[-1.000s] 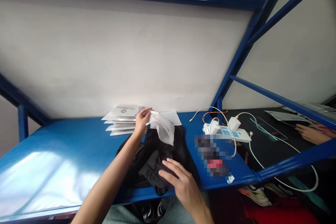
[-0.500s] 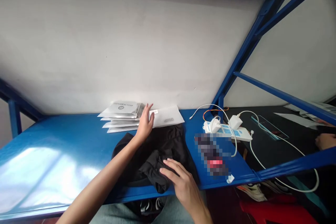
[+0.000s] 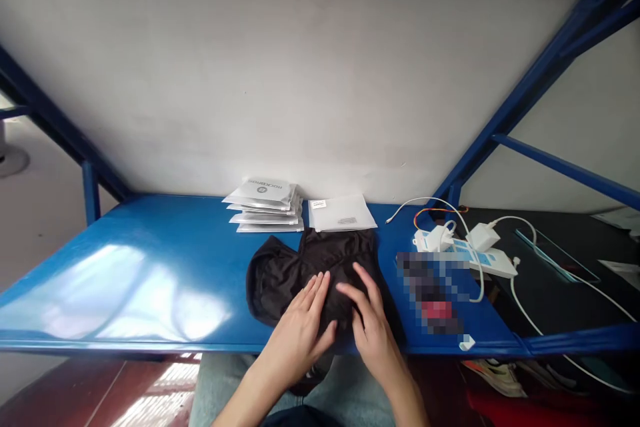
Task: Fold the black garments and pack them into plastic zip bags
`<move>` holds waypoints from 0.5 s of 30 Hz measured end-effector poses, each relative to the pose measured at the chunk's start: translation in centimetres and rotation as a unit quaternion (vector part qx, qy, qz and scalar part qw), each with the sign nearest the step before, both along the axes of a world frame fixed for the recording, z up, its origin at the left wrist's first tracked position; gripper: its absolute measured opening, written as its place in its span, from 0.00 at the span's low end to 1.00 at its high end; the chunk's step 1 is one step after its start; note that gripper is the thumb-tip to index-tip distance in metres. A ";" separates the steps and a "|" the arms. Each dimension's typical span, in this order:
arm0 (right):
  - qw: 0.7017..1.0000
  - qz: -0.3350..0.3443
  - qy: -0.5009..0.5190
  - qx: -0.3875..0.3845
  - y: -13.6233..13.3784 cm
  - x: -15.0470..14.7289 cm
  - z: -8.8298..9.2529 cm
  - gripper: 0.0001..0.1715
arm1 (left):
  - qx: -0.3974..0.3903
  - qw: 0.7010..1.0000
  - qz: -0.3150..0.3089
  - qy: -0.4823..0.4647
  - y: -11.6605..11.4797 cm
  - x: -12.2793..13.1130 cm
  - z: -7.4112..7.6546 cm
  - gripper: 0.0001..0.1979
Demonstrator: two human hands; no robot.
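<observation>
A crumpled black garment (image 3: 295,267) lies near the front edge of the blue table (image 3: 150,267). My left hand (image 3: 300,323) rests flat on its near part, fingers stretched out and slightly apart. My right hand (image 3: 370,320) lies beside it on the garment's right side, fingers also spread. Neither hand grips anything. Behind the garment lies a flat white plastic bag (image 3: 341,213) with a small label, on its own. To its left is a stack of several packed white bags (image 3: 264,205) with a printed logo on top.
A white power strip (image 3: 465,250) with plugged chargers and white cables (image 3: 545,287) sits at the right. A blurred dark object (image 3: 433,290) lies right of the garment. A blue frame post (image 3: 530,80) rises at the right. A black surface (image 3: 550,280) adjoins the table.
My left hand let go of the white bag, which now lies flat behind the garment, and came back onto the black garment beside my right hand. The view shifted left and down.
</observation>
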State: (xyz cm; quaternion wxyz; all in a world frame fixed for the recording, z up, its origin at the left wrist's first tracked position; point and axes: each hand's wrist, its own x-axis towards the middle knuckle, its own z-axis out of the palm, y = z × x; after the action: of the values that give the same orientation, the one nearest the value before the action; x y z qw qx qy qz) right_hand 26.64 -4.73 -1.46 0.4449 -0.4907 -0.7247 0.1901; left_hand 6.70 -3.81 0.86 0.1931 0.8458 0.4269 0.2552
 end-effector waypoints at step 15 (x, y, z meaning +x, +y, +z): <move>0.937 -0.028 0.335 -0.099 2.1 -3.1 3.1 0.32 | -0.082 0.910 0.056 -0.402 1.8 3.8 2.5 0.28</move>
State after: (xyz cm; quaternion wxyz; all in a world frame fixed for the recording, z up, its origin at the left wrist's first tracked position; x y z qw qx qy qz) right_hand 23.55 -2.58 1.62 0.6163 -0.4600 -0.4971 0.4018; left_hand 10.48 -2.06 3.33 0.4023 0.6273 0.3795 0.5484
